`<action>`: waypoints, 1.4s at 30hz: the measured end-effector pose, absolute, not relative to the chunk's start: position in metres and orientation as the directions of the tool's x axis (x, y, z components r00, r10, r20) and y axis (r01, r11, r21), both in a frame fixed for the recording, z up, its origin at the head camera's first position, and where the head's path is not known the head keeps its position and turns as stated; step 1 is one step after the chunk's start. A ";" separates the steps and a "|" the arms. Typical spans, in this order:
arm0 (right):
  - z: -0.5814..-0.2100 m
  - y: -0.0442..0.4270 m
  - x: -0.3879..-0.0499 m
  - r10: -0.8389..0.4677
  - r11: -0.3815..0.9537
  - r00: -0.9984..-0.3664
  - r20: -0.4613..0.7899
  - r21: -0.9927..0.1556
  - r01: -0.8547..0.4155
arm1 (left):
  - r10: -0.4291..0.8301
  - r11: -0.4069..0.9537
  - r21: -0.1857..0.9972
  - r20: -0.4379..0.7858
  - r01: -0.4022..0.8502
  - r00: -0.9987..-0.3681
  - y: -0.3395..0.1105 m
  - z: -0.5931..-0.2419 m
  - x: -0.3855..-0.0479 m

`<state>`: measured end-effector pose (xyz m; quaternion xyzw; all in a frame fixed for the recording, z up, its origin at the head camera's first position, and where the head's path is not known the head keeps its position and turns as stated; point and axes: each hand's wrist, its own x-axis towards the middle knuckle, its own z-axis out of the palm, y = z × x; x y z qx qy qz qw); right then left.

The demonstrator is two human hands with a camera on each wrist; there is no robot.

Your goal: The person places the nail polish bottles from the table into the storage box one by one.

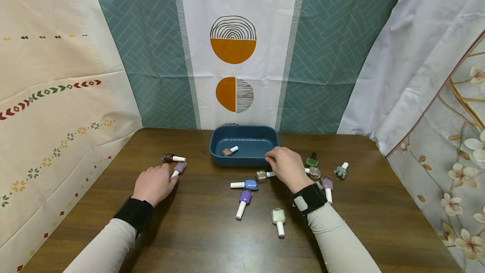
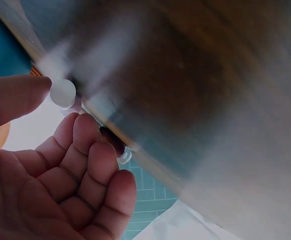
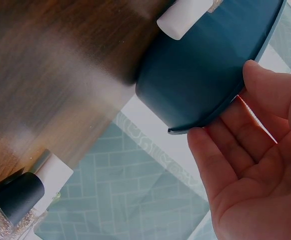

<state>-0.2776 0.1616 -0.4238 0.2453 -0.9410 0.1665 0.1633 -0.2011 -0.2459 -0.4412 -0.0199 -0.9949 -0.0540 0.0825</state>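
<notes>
My left hand hovers at a mauve nail polish bottle. Its white cap lies between the thumb and the loosely bent fingers, and no firm grip shows. Just behind it lies a dark red nail polish bottle. With the right hand I grip the front right rim of a dark blue bin, thumb and fingers on either side of the wall. A brown glitter nail polish bottle lies inside the bin at the left. Beneath the right hand is a glitter nail polish bottle.
Before the bin lie a blue bottle, a purple bottle and a cream bottle. To the right are a green bottle, a glitter bottle, a mauve bottle and a dark glitter bottle. Curtains hang behind the table.
</notes>
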 end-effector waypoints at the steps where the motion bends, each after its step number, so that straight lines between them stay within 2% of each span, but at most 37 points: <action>1: -0.424 0.162 -0.277 -0.409 0.823 -0.825 0.391 -0.232 -0.518 | 0.031 0.994 0.101 0.168 0.049 -0.985 -0.246 -0.441 -0.202; 25: -0.423 0.161 -0.277 -0.409 0.822 -0.822 0.396 -0.232 -0.521 | 0.031 0.994 0.104 0.113 0.043 -0.993 -0.250 -0.442 -0.206; 42: -0.425 0.161 -0.278 -0.410 0.822 -0.825 0.389 -0.235 -0.519 | 0.054 0.994 0.089 0.122 0.065 -0.991 -0.246 -0.441 -0.205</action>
